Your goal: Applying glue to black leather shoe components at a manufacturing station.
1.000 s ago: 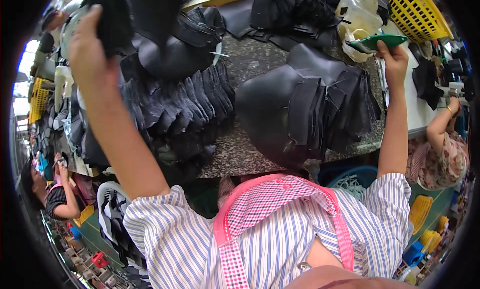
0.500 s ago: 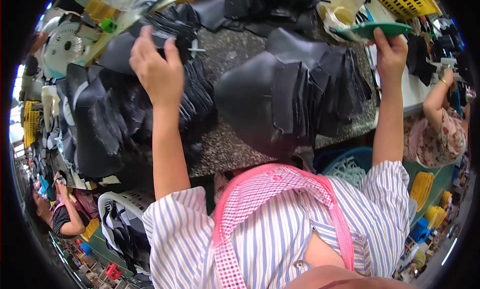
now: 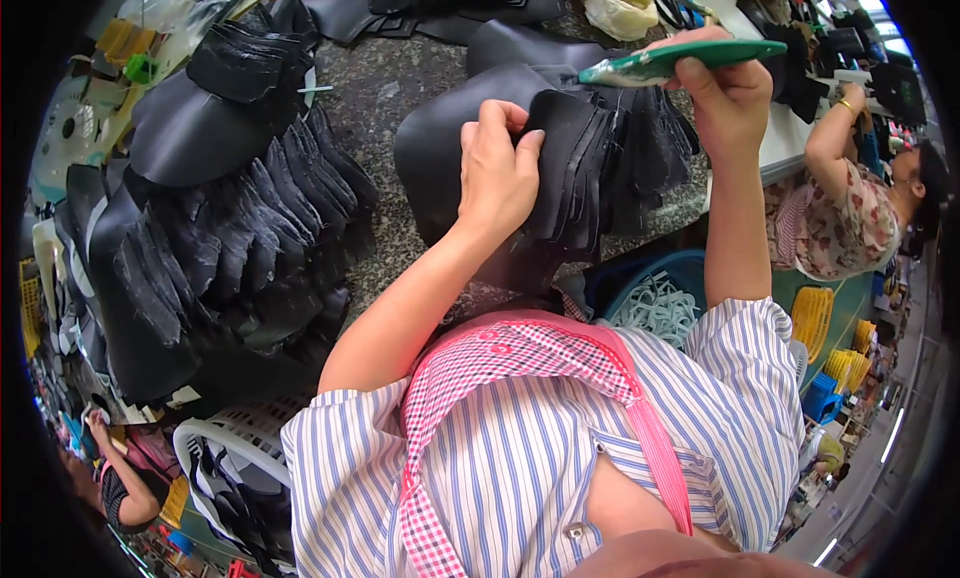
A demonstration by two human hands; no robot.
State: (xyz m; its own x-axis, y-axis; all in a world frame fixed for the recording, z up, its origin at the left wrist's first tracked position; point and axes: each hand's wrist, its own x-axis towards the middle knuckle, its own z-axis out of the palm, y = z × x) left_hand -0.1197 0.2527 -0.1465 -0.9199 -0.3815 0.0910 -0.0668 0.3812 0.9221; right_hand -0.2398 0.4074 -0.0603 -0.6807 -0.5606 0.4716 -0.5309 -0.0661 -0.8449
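Observation:
My right hand [image 3: 735,93] grips a green flat-handled brush [image 3: 715,56], its left end smeared with whitish paste. The brush tip is above the rear edge of a fanned stack of black leather-like pieces [image 3: 580,168]. At the stack's left side, my left hand [image 3: 500,168] has its fingers curled at the edge of a black piece, with the thumb against it. A broad smooth black piece [image 3: 430,128] spreads out to the left of that hand. The fingertips are partly hidden by the black material.
More black pieces [image 3: 250,218] lie overlapped on the speckled tabletop [image 3: 370,78] at left. A pale plastic-lined container [image 3: 615,6] and scissors [image 3: 680,6] are at the back. Below the edge sit a blue basin [image 3: 685,273] of light strips and a white basket [image 3: 215,433]. Co-workers are on both sides.
My left hand has come from above the left pile to the middle stack and closed at its edge. The brush has moved from the pale container to the stack; the view has shifted.

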